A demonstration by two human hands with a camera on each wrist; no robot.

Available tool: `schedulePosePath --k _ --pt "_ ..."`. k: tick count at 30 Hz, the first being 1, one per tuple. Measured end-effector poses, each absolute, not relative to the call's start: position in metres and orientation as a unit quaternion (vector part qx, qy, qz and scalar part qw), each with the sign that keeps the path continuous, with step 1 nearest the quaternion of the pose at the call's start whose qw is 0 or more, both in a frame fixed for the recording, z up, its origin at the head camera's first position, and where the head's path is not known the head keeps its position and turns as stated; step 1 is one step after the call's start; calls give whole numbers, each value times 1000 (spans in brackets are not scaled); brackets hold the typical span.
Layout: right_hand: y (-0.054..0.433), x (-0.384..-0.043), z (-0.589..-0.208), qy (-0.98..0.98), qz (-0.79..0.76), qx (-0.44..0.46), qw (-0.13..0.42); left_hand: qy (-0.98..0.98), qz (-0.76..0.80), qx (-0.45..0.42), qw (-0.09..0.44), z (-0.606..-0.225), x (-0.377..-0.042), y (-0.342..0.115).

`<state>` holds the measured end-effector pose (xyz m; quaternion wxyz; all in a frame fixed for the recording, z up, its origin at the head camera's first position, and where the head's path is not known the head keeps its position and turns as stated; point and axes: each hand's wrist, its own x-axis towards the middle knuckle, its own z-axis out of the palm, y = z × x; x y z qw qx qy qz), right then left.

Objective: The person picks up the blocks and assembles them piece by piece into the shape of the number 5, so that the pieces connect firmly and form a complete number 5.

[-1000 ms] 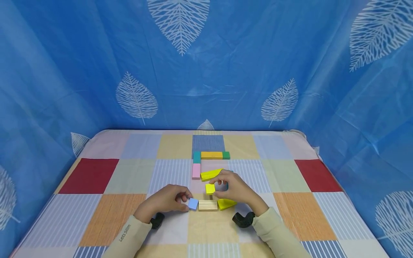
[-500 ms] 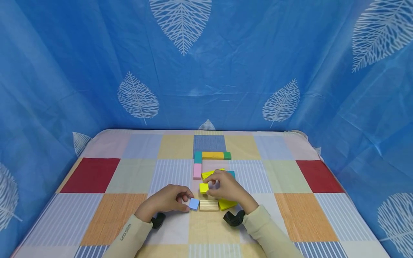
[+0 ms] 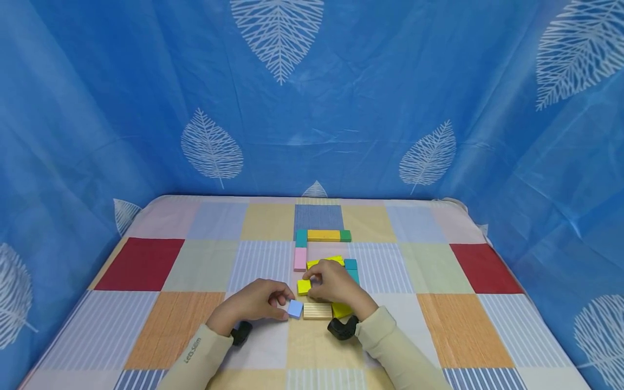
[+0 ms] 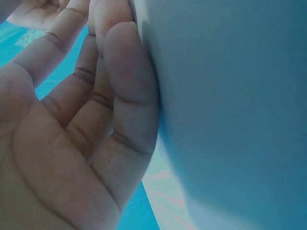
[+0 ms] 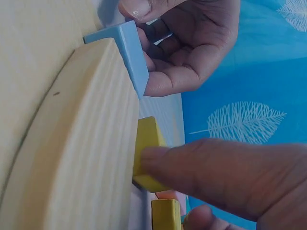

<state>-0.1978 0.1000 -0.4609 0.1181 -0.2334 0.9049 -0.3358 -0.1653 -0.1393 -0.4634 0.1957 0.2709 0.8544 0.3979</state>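
A: From the head view, what do the hands do?

B: The right hand (image 3: 333, 284) pinches a small yellow square block (image 3: 304, 286) at its 9 o'clock side, fingers curled on it, low over the checked surface (image 3: 195, 265). The left hand (image 3: 255, 303) pinches a light blue square block (image 3: 294, 308) at its 3 o'clock, and that block lies flat on the surface.

A: What lies about them?

B: A plain wooden block (image 3: 317, 310) sits just beside the blue one, at its 3 o'clock. At 12 o'clock from the right hand lie a yellow long block (image 3: 325, 262), a pink block (image 3: 300, 259), then a teal block (image 3: 301, 238), an orange long block (image 3: 324, 235) and a green block (image 3: 345, 235) in a row. Another yellow piece (image 3: 341, 310) shows at the right wrist.

A: And the left wrist view?

B: Only the left hand's palm and fingers (image 4: 120, 86), curled against a pale blue face that fills the frame; I cannot tell more.

A: The right wrist view adds what?

B: The wooden block (image 5: 81, 143) close up, with the light blue block (image 5: 129, 55) touching its end and the left hand's fingers (image 5: 192, 52) round it. The yellow square block (image 5: 146, 153) sits under a right fingertip (image 5: 216, 172), against the wooden block's edge.
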Motion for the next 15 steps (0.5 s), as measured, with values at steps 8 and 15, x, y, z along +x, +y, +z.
schedulePosePath --k 8,15 --pt "105 -198 -457 904 -332 -243 116 855 397 272 195 -463 -165 -139" --pt "129 -195 -450 878 -378 -272 108 854 400 271 195 -463 -165 -139"
